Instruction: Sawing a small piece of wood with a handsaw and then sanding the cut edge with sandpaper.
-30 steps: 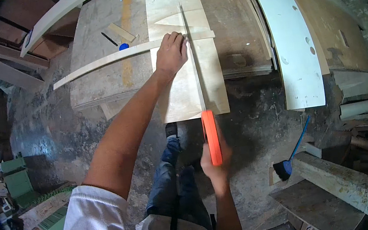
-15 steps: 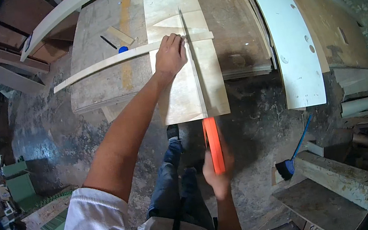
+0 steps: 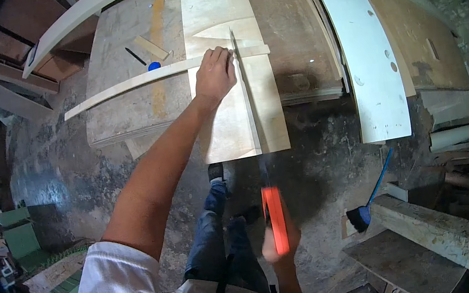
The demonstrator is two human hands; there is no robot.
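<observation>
Orange-handled saw (image 3: pixel 272 201) with a long, slender blade (image 3: pixel 249 106)

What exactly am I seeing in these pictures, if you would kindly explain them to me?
There is no machine here, only a person's two bare hands. The camera is worn on the head and looks down; its wide lens bends straight edges. The right hand grips a saw by its orange handle, with the blade running along a pale board. The left hand rests on a long strip lying across that board. Left of the board, the table holds a small wood piece.
</observation>
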